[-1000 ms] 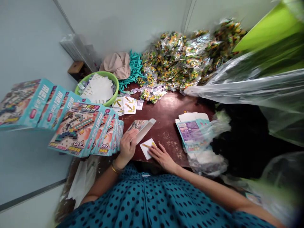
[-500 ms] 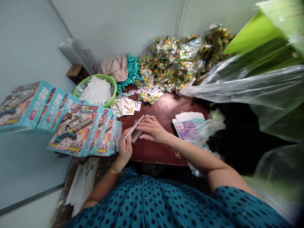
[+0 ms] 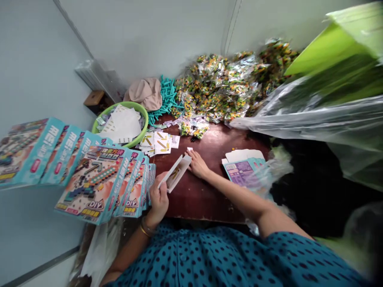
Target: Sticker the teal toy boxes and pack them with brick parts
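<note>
Dial centred on the open box (image 3: 185, 161), twelve toward the wall. Box stands tilted just above the table (image 3: 206, 205), mouth gaping, something yellowish inside. Left hand (image 3: 159, 197) at seven, fingers and thumb closed round the box's near end. Right hand (image 3: 197, 164) at two, fingers extended; small pale piece (image 3: 189, 149) at its fingertips, cannot tell whether pinched. Printed cards (image 3: 162, 142) at eleven, beside green basket (image 3: 145, 129). Stacked boxes (image 3: 92, 181) at nine; bagged bricks (image 3: 221, 87) at one.
</note>
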`<state>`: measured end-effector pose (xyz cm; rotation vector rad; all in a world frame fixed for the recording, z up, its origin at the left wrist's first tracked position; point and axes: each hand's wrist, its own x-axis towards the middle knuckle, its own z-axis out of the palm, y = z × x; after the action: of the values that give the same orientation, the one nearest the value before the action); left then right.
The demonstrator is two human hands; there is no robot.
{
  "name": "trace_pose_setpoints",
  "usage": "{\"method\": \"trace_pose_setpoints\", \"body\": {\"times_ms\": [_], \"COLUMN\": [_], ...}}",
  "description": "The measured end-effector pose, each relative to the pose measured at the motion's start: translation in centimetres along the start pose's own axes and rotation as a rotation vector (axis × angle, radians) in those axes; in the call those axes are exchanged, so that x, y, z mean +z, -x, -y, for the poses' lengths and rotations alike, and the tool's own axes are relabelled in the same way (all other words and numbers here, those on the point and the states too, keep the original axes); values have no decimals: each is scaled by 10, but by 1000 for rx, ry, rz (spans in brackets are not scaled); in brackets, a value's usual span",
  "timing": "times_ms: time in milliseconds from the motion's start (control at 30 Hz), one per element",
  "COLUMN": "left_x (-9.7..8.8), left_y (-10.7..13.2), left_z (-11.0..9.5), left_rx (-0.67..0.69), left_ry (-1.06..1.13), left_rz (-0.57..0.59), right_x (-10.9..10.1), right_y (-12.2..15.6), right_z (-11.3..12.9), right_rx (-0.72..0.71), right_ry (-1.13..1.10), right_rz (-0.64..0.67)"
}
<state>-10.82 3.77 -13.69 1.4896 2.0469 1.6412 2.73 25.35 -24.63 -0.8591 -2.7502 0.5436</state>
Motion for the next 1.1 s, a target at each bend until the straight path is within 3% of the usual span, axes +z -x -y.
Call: {"method": "trace_pose_setpoints", "body": {"times_ms": [100, 200, 333, 433, 500, 600, 700, 767, 800, 867, 1000, 1100], "left_x": [5, 13, 20, 20, 21, 24, 24, 23, 23, 26, 46, 60], "left_y": [-6, -10, -5, 3, 8, 12, 10, 9, 10, 16, 45, 63], "left_z": [-1, -6, -14, -17, -18, -21, -25, -26, -25, -20, 2, 22], "left_rx": [-16, -2, 19, 32, 56, 97, 103, 97, 115, 214, 439, 356], "left_ry": [49, 94, 87, 75, 74, 71, 48, 11, -7, -26, -84, -194], "left_rz": [40, 94, 129, 138, 149, 165, 135, 92, 87, 147, 436, 672], "right_x": [8, 5, -2, -17, -38, -78, -108, -114, -113, -104, -70, -48], "right_y": [110, 189, 235, 237, 222, 175, 114, 71, 48, 2, -76, -96], "right_z": [9, 20, 25, 31, 43, 68, 78, 63, 50, 17, -38, -59], "right_rx": [-131, -196, -308, -456, -406, -263, -488, -561, -506, -243, 314, 456], "right_ry": [-28, -112, -219, -378, -514, -581, -487, -454, -451, -413, -110, -25], "right_rz": [9, 52, 135, 33, -146, -451, -536, -555, -572, -564, -315, -290]}}
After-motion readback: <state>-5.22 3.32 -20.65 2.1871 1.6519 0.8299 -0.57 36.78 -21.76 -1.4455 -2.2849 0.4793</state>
